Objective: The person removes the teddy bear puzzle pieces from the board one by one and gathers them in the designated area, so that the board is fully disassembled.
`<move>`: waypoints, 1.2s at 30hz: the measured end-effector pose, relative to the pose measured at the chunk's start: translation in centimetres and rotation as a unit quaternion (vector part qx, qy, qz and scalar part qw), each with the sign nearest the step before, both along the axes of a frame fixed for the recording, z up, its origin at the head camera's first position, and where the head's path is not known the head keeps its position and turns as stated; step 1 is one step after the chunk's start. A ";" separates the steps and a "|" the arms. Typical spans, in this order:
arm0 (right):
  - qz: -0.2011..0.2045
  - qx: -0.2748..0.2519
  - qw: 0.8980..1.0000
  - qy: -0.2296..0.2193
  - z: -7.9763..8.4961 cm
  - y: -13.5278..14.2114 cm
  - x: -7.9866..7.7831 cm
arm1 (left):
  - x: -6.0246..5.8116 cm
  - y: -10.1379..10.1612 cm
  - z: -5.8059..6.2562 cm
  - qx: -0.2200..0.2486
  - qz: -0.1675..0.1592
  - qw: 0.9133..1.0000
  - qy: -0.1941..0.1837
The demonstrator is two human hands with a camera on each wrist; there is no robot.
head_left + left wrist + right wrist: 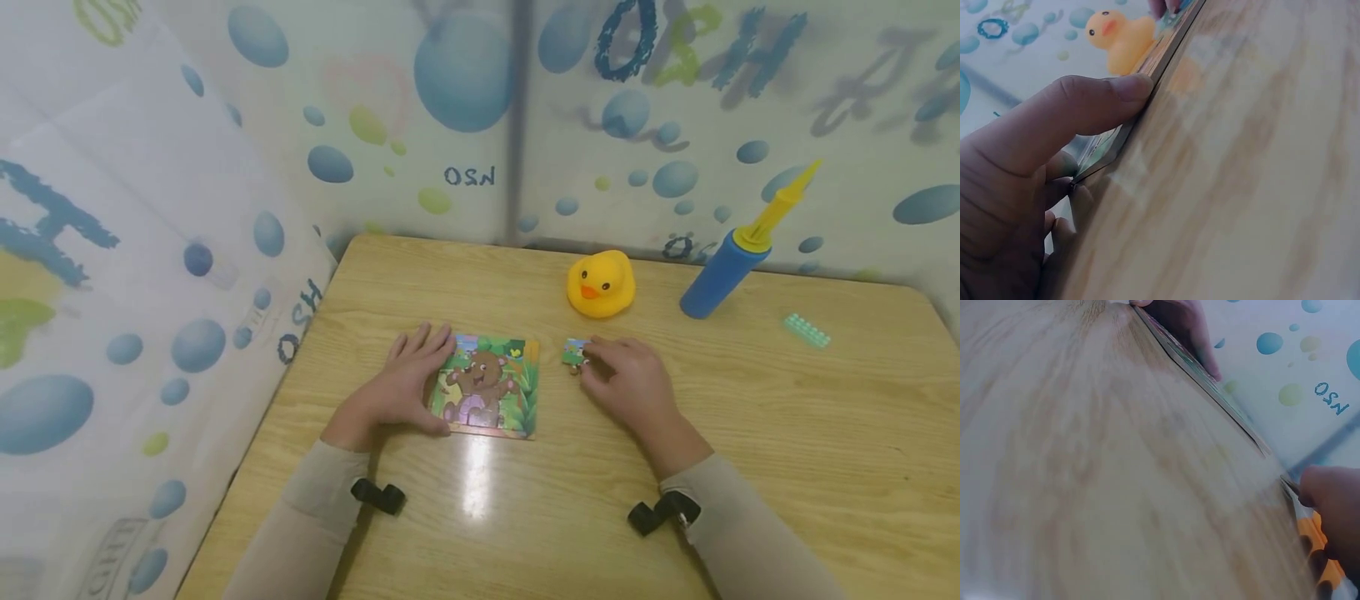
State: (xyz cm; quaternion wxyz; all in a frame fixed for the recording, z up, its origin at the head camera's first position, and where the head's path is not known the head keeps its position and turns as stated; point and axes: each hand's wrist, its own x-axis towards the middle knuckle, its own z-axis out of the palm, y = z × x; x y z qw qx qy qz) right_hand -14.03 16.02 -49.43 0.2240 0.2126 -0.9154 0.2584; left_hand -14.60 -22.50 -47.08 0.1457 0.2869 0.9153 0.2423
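On the table lies a square jigsaw puzzle (489, 392) with a brown bear on it. My left hand (405, 375) holds its left side, the thumb (1116, 94) against the near edge and the other fingers along the left and far sides. To the right, apart from the board, my right hand (633, 383) pinches a small puzzle piece (573, 352) between thumb and fingers, low over the table. Part of the piece is hidden by the fingertips. In the right wrist view, the right hand (1335, 506) shows only at the right edge.
A yellow rubber duck (602, 285) sits behind the right hand. Farther right stand a blue hand pump (722, 271) with a yellow nozzle and a mint green toy brick (807, 330). A patterned curtain (465, 200) hangs along the table's back and left sides.
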 end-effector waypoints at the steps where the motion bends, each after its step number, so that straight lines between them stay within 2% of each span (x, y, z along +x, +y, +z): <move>1: -0.002 0.000 1.000 -0.002 0.0 0.0 0.0 | 0.0 0.0 0.0 0.001 0.000 1.000 0.000; 17: -0.005 0.002 0.999 -0.046 0.2 -0.1 -0.1 | 0.1 0.0 0.3 0.012 0.002 1.000 0.010; 36: 0.000 0.009 0.999 -0.043 0.2 -0.1 -0.3 | 0.0 0.0 0.0 0.016 -0.006 1.000 0.008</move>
